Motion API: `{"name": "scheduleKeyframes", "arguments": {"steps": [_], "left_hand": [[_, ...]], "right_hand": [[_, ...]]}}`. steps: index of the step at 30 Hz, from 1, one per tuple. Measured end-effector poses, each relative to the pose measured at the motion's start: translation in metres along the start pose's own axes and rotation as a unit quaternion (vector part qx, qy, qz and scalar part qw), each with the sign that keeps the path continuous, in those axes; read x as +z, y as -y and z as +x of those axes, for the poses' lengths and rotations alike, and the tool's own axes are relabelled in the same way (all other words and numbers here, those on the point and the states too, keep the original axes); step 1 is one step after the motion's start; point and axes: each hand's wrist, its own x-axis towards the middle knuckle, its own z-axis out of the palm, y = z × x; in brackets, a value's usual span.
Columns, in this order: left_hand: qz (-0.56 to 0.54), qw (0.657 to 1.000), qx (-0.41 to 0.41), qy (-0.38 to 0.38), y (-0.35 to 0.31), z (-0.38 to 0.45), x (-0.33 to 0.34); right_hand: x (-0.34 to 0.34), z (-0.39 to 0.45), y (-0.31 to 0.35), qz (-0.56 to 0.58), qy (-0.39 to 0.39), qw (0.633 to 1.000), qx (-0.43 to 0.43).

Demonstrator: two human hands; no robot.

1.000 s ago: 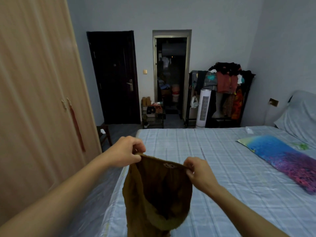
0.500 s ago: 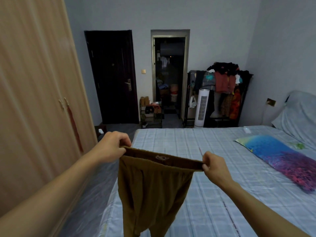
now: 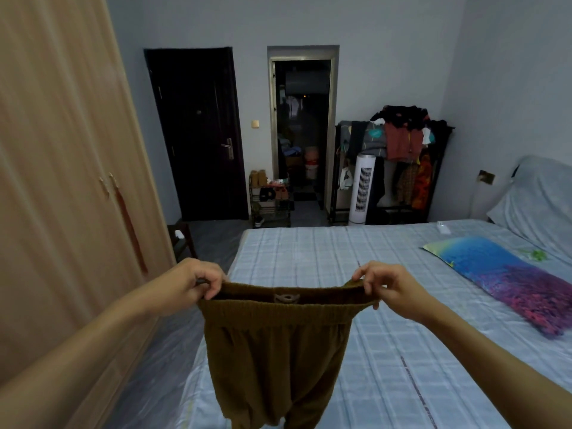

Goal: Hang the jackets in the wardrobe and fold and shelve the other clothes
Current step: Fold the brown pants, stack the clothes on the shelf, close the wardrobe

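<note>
- Brown trousers (image 3: 275,351): elasticated waistband stretched level between both hands, a small label showing inside the back of the waist; the legs hang straight down out of the bottom of the view, in front of the near edge of the bed, at 6 o'clock.
- Left hand (image 3: 188,284): fingers curled over, pinching the left end of the waistband between thumb and fingers.
- Right hand (image 3: 388,289): thumb and fingertips pinching the right end of the waistband, other fingers loosely bent.
- Bed (image 3: 387,335): pale blue checked sheet, filling the 3 to 6 o'clock area.
- Blue and purple printed cloth (image 3: 507,277): lying flat on the bed at 3 o'clock, near a grey pillow (image 3: 538,193).
- Wardrobe (image 3: 62,181): light wood, doors closed, a red tassel hanging from a handle, at 9 o'clock.
- Dark door (image 3: 198,134): closed, at 11 o'clock.
- Open doorway (image 3: 301,128): at 12 o'clock, dim room beyond.
- Shoe rack (image 3: 270,199): between door and doorway, on the floor.
- Clothes rack (image 3: 402,162): heaped with garments, at 1 o'clock; white tower fan (image 3: 362,188) standing in front of it.
</note>
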Motion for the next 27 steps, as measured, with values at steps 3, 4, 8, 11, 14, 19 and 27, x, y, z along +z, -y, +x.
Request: {"name": "scheduleKeyframes", "arguments": {"steps": [3,4,8,11,14,19,27], "left_hand": [[0.051,0.999,0.004,-0.011,0.002,0.005,-0.001],[0.066,0.998,0.006,-0.015,0.002,0.006,-0.001],[0.114,0.993,0.006,-0.013,-0.003,0.009,0.002],[0.097,0.995,0.008,-0.007,-0.003,0.01,0.002],[0.113,0.993,0.012,0.02,0.003,0.008,0.001],[0.172,0.984,0.047,-0.012,0.016,0.001,0.003],[0.106,0.986,0.04,-0.12,0.013,-0.006,0.004]], "right_hand": [[-0.003,0.004,0.001,-0.065,0.014,0.998,-0.011],[-0.004,0.004,0.0,-0.09,0.016,0.996,-0.01],[-0.006,0.003,0.002,-0.149,0.007,0.989,-0.014],[-0.007,0.002,0.007,-0.163,0.047,0.985,0.009],[-0.008,0.001,0.009,-0.208,0.069,0.976,0.013],[-0.009,0.001,-0.003,-0.272,0.048,0.961,-0.034],[-0.014,0.007,-0.003,-0.253,-0.02,0.966,-0.055]]}}
